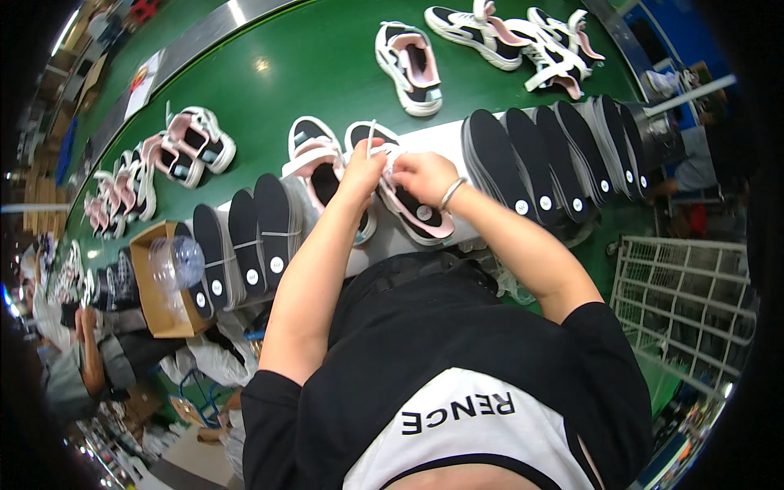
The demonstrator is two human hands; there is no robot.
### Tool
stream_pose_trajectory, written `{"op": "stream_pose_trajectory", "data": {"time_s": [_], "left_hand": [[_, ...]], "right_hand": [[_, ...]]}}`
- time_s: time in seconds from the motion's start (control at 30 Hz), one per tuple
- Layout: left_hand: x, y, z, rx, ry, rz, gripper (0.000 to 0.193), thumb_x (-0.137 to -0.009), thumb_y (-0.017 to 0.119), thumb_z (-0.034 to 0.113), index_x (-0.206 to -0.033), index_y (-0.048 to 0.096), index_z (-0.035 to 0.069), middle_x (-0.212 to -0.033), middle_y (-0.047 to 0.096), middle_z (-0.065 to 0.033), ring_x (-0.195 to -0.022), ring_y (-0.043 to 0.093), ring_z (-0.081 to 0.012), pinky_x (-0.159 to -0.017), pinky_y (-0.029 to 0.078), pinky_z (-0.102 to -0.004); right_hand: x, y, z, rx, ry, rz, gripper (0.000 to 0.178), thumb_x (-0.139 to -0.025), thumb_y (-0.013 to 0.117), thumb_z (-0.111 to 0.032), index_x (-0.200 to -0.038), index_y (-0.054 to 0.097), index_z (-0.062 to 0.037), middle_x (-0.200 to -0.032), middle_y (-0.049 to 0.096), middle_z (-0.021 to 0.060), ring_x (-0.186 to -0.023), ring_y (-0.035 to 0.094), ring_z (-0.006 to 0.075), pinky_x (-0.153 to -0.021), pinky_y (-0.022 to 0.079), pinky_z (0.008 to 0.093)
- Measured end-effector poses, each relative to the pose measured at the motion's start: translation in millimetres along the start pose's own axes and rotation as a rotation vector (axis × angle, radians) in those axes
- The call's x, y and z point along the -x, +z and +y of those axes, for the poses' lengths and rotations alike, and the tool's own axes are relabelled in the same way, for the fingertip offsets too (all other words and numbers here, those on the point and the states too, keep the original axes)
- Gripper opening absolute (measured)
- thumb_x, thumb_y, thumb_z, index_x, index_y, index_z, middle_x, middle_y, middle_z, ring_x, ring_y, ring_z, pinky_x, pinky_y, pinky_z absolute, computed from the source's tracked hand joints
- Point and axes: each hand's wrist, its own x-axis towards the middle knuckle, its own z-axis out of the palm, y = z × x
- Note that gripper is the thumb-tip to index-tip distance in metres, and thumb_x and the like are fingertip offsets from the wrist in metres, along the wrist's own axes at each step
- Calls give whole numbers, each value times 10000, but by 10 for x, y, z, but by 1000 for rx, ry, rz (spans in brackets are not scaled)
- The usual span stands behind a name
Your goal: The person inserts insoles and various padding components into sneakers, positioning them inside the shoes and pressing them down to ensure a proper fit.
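Note:
A white, black and pink sneaker (402,214) lies on the work surface in front of me, toe pointing away. An insole with a round white sticker shows inside its heel. My left hand (363,167) is closed at the front left of its opening, pinching a narrow white strap (371,137) that sticks up. From the right, my right hand (426,175) reaches over the opening with its fingers curled together at the tongue; its fingertips are partly hidden. Just left of this shoe lies a second sneaker (306,135), partly covered by my left forearm.
Stacks of black insoles stand at the right (498,159) and left (279,220) along the near edge. A cardboard box (155,298) holds a clear plastic container (178,263). More sneakers (408,69) sit on the green table (278,65). A white wire rack (682,286) stands right; another person's arm (91,351) shows left.

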Motion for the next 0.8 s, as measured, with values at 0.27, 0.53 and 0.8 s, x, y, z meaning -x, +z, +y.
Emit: {"op": "stream_pose_trajectory", "data": {"time_s": [0.27, 0.53, 0.8], "left_hand": [[352, 127, 220, -579, 750, 366, 335, -750, 546, 137, -1032, 452, -18, -963, 515, -181, -871, 496, -326, -773, 390, -381], [945, -55, 437, -186, 426, -182, 176, -774, 545, 111, -908, 563, -2, -752, 605, -118, -695, 594, -189, -642, 456, -284], [1419, -2011, 236, -874, 619, 1270, 145, -788, 494, 65, -925, 532, 42, -838, 568, -135, -775, 547, -297, -680, 428, -360]], "right_hand": [[356, -408, 183, -807, 119, 96, 115, -785, 558, -115, -806, 549, -2, -681, 547, 12, -641, 510, 75, -598, 422, 211], [615, -420, -285, -333, -92, 36, 211, -743, 582, -127, -901, 555, 10, -748, 590, 97, -692, 569, 181, -655, 430, 276], [621, -115, -84, 417, -123, -534, 493, -691, 602, -236, -1081, 435, 14, -863, 573, 181, -855, 533, 328, -866, 321, 424]]}}
